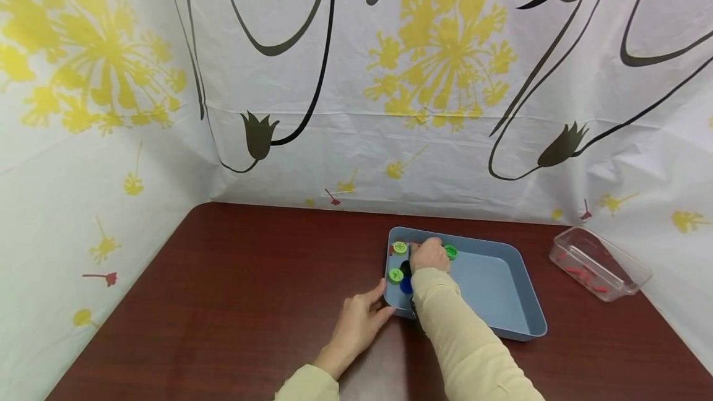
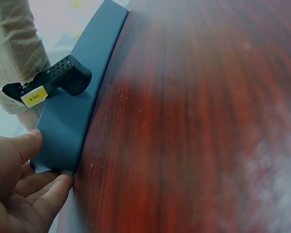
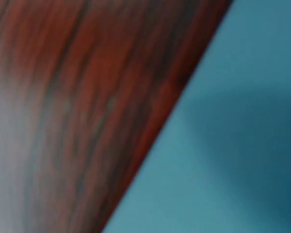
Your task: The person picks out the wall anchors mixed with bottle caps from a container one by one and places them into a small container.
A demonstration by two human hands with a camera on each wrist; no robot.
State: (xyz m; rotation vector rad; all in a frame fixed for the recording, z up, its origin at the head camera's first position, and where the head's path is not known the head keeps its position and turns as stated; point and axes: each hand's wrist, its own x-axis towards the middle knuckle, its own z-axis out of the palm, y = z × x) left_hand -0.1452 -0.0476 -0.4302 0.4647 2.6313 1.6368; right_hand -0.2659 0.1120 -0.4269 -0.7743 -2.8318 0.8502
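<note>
A blue-grey tray (image 1: pixel 490 289) lies on the table. My left hand (image 1: pixel 356 322) grips its near left corner; in the left wrist view the thumb (image 2: pixel 26 145) touches the tray's wall (image 2: pixel 68 131) and the other fingers bend round the corner. My right hand (image 1: pixel 430 255) is down inside the tray's left part, its fingertips mostly hidden, so what they hold does not show. Around it lie light green bottle caps (image 1: pixel 395 275), a blue cap (image 1: pixel 406 285), a black round piece (image 1: pixel 405 267) and a green cap (image 1: pixel 450 252). A small red piece (image 1: pixel 391 250) lies by the left wall.
A clear plastic box (image 1: pixel 598 265) with several red pieces stands right of the tray. The dark red-brown table (image 1: pixel 250 302) meets a patterned white sheet (image 1: pixel 312 159) at the back. A black strap device (image 2: pixel 70 77) sits on the right wrist, over the tray's near wall.
</note>
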